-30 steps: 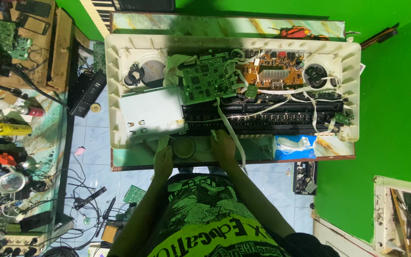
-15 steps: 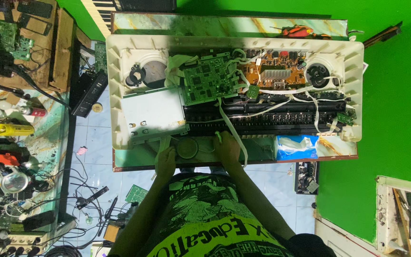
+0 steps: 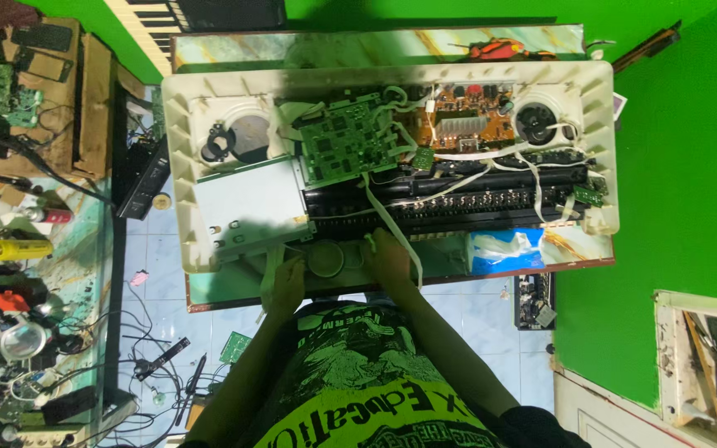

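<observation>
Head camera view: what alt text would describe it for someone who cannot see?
Both hands, left hand and right hand, rest at the near edge of an opened electronic keyboard, beside a round lid. A green circuit board and wires lie exposed inside.

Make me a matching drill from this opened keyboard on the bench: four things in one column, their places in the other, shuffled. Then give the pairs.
Things:
1. green circuit board
2. orange circuit board
3. blue packet
4. round tin

Places:
A. between the left hand and right hand
B. on the table edge, to the right of the right hand
C. middle of the casing, beside the empty speaker hole
D. far side of the casing, next to the dark speaker

Pairs: 1-C, 2-D, 3-B, 4-A
</observation>
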